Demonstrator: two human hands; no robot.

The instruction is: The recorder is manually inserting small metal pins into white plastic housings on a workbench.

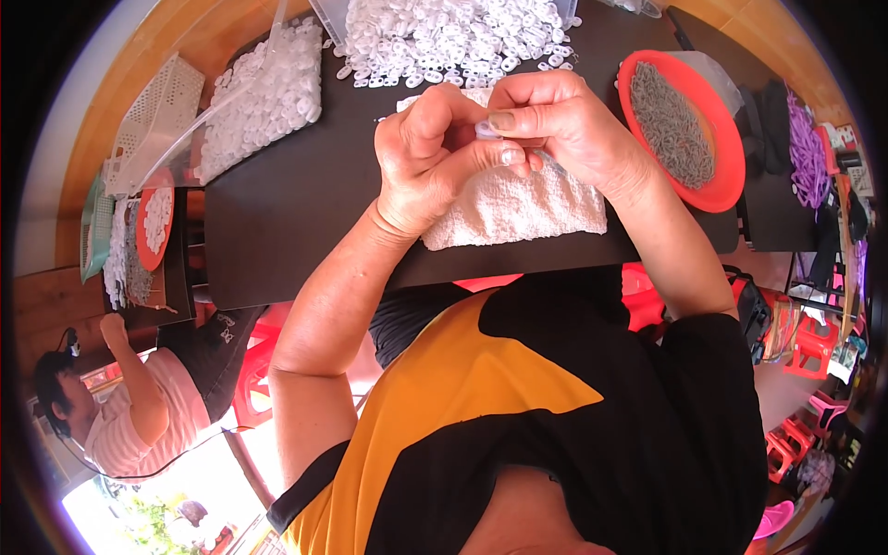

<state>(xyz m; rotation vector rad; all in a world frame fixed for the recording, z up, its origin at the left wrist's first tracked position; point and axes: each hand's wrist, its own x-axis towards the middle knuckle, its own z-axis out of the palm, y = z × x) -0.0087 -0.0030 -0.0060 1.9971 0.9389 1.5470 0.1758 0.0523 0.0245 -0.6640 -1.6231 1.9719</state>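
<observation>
Both my hands meet above a folded white towel [518, 213] on the dark table [287, 213]. Between the fingertips is a small whitish plastic piece [487, 129], mostly covered by them. My left hand [421, 153] is closed, its thumb and fingers pinching the piece from the left. From the right, my right hand [578, 125] pinches it with thumb and forefinger. Just beyond the hands lies a heap of small white oval plastic pieces with holes [444, 42], spilling from a clear bin onto the table.
A clear bag of white pieces [268, 97] lies at the far left. To the right stands a red oval tray [729, 166] of thin grey metal-looking pieces [673, 125]. Purple strips [807, 153] lie farther right. Another person [153, 398] sits at the left by a smaller red dish [145, 242].
</observation>
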